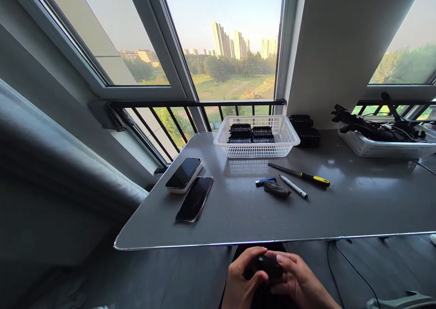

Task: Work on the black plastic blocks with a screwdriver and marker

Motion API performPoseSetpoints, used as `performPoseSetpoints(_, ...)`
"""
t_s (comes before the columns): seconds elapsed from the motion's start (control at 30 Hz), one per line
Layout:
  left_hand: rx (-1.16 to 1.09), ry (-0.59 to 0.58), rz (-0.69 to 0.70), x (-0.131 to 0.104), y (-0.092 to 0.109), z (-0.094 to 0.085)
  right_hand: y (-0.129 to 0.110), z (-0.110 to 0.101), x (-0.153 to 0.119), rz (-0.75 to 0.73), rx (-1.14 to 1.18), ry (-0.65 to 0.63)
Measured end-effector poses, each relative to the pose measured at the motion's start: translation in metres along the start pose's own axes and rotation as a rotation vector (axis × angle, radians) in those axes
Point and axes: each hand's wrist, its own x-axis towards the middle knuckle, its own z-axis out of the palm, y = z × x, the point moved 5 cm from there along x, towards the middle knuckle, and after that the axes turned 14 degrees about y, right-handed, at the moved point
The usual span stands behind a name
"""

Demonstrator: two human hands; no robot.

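Below the table's front edge, in front of my lap, both hands hold a rounded, glossy black object [268,266] that looks like a computer mouse. My left hand [242,277] curls round its left side, with the thumb on the near side and the index finger over the top. My right hand [295,275] grips the other end, its thumb resting on top and fingers underneath. Both hands are closed. The fingers hide the object's sides and underside.
On the grey table [231,218] lie two phones, the upper one [184,173] on a white box, the lower one [195,199] flat. A file [299,174], marker [293,186], blue stick-like item [265,181] and dark crumpled piece [276,189] lie centrally. White baskets [257,151] [381,148] stand behind.
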Motion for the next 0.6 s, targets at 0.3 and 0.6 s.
performPoseSetpoints(0.3, 0.045, 0.029, 0.097, 0.0033, 0.007, -0.0045, 0.0024, 0.0043, 0.0025, 0.012, -0.028, -0.041)
performPoseSetpoints(0.6, 0.093, -0.066, 0.151, 0.003, 0.0109, -0.006, 0.0039, 0.0007, 0.0087, -0.041, -0.077, -0.047)
